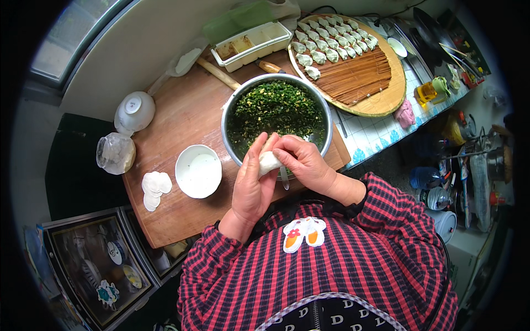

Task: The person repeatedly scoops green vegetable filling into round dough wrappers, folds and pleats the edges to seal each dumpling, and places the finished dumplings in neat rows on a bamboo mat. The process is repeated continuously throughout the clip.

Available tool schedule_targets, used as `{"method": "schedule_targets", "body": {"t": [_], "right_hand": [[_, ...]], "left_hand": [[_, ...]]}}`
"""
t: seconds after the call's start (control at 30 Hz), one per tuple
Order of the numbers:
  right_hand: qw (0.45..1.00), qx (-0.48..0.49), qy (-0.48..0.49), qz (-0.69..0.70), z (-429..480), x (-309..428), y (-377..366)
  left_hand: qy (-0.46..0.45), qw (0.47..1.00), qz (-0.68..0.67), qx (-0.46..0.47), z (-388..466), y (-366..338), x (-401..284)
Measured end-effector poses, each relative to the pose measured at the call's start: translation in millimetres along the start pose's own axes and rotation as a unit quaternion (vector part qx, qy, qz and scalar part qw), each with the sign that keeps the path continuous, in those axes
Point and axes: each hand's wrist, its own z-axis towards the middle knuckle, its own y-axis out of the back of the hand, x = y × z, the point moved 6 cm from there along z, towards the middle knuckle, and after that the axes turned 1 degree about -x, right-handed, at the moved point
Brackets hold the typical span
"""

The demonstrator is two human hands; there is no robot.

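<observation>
A pale dough dumpling [269, 162] is held between my two hands over the near edge of a steel bowl [327, 136]. My left hand [252, 186] cradles it from the left, palm turned inward. The thumb and fingers of my right hand [304, 161] pinch its right end. Chopped green filling with yellow bits [277, 103] lies in the steel bowl, and a metal spoon handle [284, 178] sticks out at its near side. Left of my hands stands a white bowl [198, 170] with whitish contents. Several round dough wrappers [155, 188] overlap beside it.
A round woven tray [393, 89] at the back right carries rows of dumplings [331, 39]. Behind the steel bowl are a rolling pin [217, 73], a knife handle [270, 66] and a divided container [252, 45]. A glass jar [116, 153] and an upturned bowl [134, 109] line the wooden board's [182, 116] left side.
</observation>
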Motion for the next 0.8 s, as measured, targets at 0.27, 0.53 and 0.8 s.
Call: {"method": "schedule_targets", "body": {"t": [0.27,0.53,0.8], "right_hand": [[0.975,-0.045,0.137,-0.166,1,19,-11],[0.949,-0.055,0.159,-0.268,7,19,-21],[0.899,0.008,0.302,-0.317,8,35,-9]], "left_hand": [[0.015,0.997,0.051,-0.056,3,6,9],[0.019,0.994,0.042,-0.099,15,19,13],[0.079,0.994,0.038,-0.07,20,7,-3]]}}
